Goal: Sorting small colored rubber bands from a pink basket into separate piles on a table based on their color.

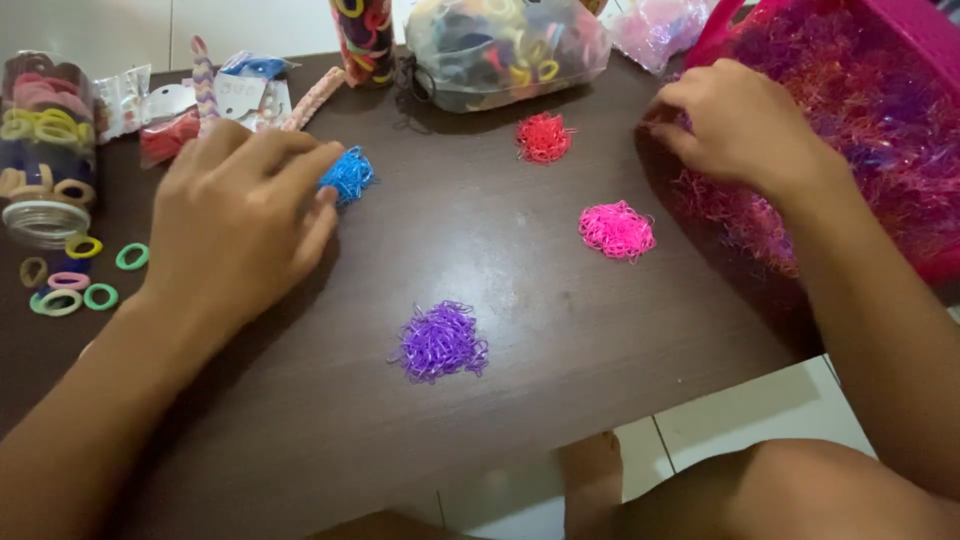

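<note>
Left hand: left hand [240,215] palm down over the dark brown table [560,330], fingers loosely together; fingertips touch the blue pile [349,175] of tiny elastic bands. Cannot tell whether any band is pinched.

Right hand: right hand [735,125] at the near rim of the pink basket [925,40], fingers curled down into the mixed bands; a pinch on loose bands looks likely, but the fingertips are hidden, so cannot tell.

Pink basket, contents: tangled mass of tiny elastic bands [870,130], mostly pink, red and purple, spilling over the near edge toward the table.

Sorted piles on table: blue pile at left fingertips; red pile [543,137] further back, centre; pink pile [617,230] right of centre, near the basket spill; purple pile [441,342] nearest the person. All four lie well apart from one another.

Clear jar, left edge: clear jar [42,150] lying on its side, mouth toward the person, filled with larger fabric hair ties in pastel colours. Several loose hair ties [75,280] lie on the table just in front of its mouth.

Clear bag, back centre: clear plastic bag [505,50] stuffed with hair ties of mixed colours.

Tall tube, back: clear tube [362,35] packed with multicoloured hair ties, just left of the bag.

Back left: small packets and hair accessories [235,95], details blurred.
</note>
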